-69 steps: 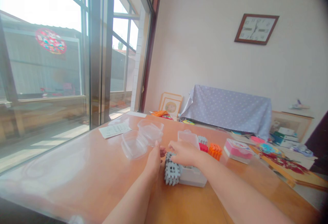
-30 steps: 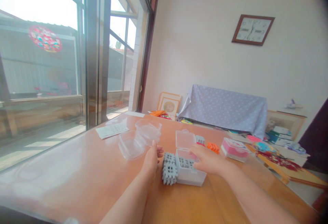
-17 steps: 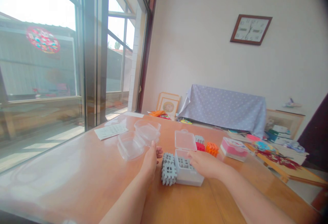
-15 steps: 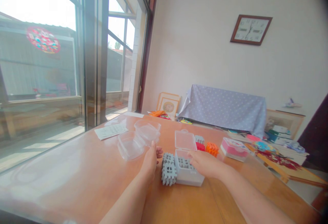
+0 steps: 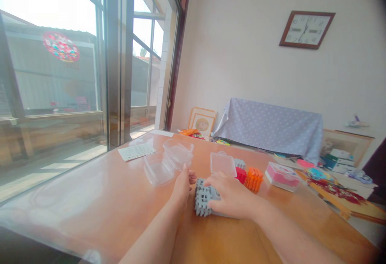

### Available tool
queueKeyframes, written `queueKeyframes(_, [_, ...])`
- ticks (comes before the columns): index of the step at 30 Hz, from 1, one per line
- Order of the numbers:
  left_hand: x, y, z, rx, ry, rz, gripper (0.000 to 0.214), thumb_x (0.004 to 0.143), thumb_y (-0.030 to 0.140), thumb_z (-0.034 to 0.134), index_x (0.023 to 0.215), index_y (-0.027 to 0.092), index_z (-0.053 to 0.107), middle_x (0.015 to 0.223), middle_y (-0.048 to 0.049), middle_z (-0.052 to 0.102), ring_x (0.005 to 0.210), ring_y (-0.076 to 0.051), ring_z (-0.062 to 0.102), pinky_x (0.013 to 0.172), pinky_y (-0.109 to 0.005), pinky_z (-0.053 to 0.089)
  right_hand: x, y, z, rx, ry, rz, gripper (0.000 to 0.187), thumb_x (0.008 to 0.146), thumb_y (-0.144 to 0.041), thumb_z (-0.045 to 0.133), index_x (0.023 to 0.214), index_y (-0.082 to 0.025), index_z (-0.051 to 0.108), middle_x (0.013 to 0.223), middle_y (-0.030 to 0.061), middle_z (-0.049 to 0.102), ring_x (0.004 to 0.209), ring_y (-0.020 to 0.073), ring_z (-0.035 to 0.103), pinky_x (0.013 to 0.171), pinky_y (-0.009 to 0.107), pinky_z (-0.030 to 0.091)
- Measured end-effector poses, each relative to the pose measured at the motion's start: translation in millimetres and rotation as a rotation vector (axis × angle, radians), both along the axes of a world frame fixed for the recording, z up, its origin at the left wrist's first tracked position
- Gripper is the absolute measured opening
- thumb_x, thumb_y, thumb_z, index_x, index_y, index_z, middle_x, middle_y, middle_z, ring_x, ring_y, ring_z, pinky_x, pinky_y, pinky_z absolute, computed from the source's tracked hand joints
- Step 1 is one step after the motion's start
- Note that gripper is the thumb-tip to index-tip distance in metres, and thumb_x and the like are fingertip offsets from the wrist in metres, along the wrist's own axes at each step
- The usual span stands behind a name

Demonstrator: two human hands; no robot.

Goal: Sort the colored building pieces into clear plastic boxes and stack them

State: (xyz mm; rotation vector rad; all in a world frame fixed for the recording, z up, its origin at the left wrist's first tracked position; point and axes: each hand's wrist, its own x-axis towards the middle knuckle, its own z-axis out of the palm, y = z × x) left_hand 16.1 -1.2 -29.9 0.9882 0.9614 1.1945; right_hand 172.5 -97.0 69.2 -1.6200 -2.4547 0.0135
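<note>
My right hand (image 5: 230,193) spreads over a white plastic box, thumb and fingers apart at the near side of the grey interlocking blocks (image 5: 202,197). It hides most of the box; whether the fingertips touch the blocks I cannot tell. The box's clear lid (image 5: 222,164) stands tipped back behind the hand. My left hand (image 5: 183,184) rests just left of the grey blocks, fingers loosely bent and apart from the thumb, with nothing in it. Red blocks (image 5: 241,174) and orange blocks (image 5: 254,179) sit behind and to the right of the box.
Two clear plastic containers (image 5: 158,169) lie on the wooden table (image 5: 114,207) to the left, near a printed sheet (image 5: 137,151). At the right is a pink and white box (image 5: 282,176). More grey blocks (image 5: 240,163) stand behind the red ones.
My right hand has moved left from the inside of the box to the grey blocks beside it. My left hand stays about where it was; the view has shifted slightly.
</note>
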Motion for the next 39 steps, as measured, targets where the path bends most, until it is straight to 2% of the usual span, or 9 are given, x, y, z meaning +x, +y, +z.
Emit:
queueKeyframes(7, [-1,-1,1.5,-0.004,-0.004,-0.001,0.091,0.071,0.094,0.031,0.101,0.015,0.065,0.114,-0.0180,0.068,0.098,-0.030,0.061,0.081,-0.041,0.040,-13,8,-10.2,-0.030,-0.141,0.014,0.038,0.071,-0.035,0.069,0.107,-0.027,0.064,0.098,0.0048,0.058,0.095,0.0241,0.052,0.079,0.031,0.035])
queueKeyframes(13, [-2,-2,1.7,-0.008,-0.019,0.004,0.091,0.070,0.094,0.032,0.102,0.015,0.065,0.113,-0.0165,0.068,0.097,-0.029,0.061,0.080,-0.039,0.041,-10,7,-4.5,-0.040,-0.071,-0.023,0.035,0.073,-0.033,0.068,0.108,-0.027,0.065,0.099,0.0045,0.061,0.096,0.0234,0.054,0.081,0.031,0.037])
queueKeyframes(20, [-1,0,0.4,-0.023,-0.002,0.000,0.092,0.070,0.094,0.032,0.103,0.015,0.065,0.113,-0.0173,0.068,0.098,-0.030,0.061,0.079,-0.039,0.040,26,18,9.7,0.064,0.091,-0.158,0.038,0.079,-0.029,0.064,0.117,-0.025,0.063,0.110,0.0061,0.065,0.101,0.0212,0.059,0.088,0.030,0.041])
queueKeyframes(25, [-1,1,-2.0,-0.022,-0.001,-0.008,0.088,0.074,0.092,0.031,0.104,0.015,0.065,0.117,-0.0180,0.068,0.103,-0.031,0.060,0.082,-0.041,0.039,59,19,8.1,0.042,0.028,-0.247,0.041,0.080,-0.031,0.062,0.120,-0.023,0.062,0.106,0.0072,0.067,0.094,0.0212,0.061,0.080,0.029,0.041])
queueKeyframes(30, [-1,2,-2.7,-0.017,0.012,-0.019,0.087,0.074,0.091,0.031,0.102,0.016,0.065,0.116,-0.0166,0.068,0.103,-0.031,0.060,0.082,-0.041,0.040,84,19,-4.1,-0.041,-0.084,-0.275,0.037,0.077,-0.026,0.061,0.113,-0.022,0.064,0.105,0.0072,0.067,0.094,0.0218,0.062,0.079,0.029,0.040])
queueKeyframes(34, [-1,2,-0.8,-0.023,0.021,-0.011,0.089,0.071,0.093,0.033,0.102,0.016,0.066,0.114,-0.0160,0.069,0.101,-0.030,0.061,0.081,-0.040,0.040,91,20,-11.1,-0.062,-0.087,-0.251,0.041,0.076,-0.021,0.059,0.117,-0.022,0.064,0.113,0.0081,0.067,0.100,0.0228,0.061,0.085,0.030,0.041])
queueKeyframes(39, [-1,0,1.0,-0.015,0.019,0.000,0.089,0.070,0.093,0.036,0.100,0.016,0.067,0.113,-0.0170,0.069,0.101,-0.031,0.061,0.081,-0.041,0.041,80,14,-7.1,0.007,-0.089,-0.220,0.035,0.076,-0.012,0.051,0.107,-0.020,0.067,0.111,0.0076,0.068,0.104,0.0228,0.059,0.086,0.030,0.040])
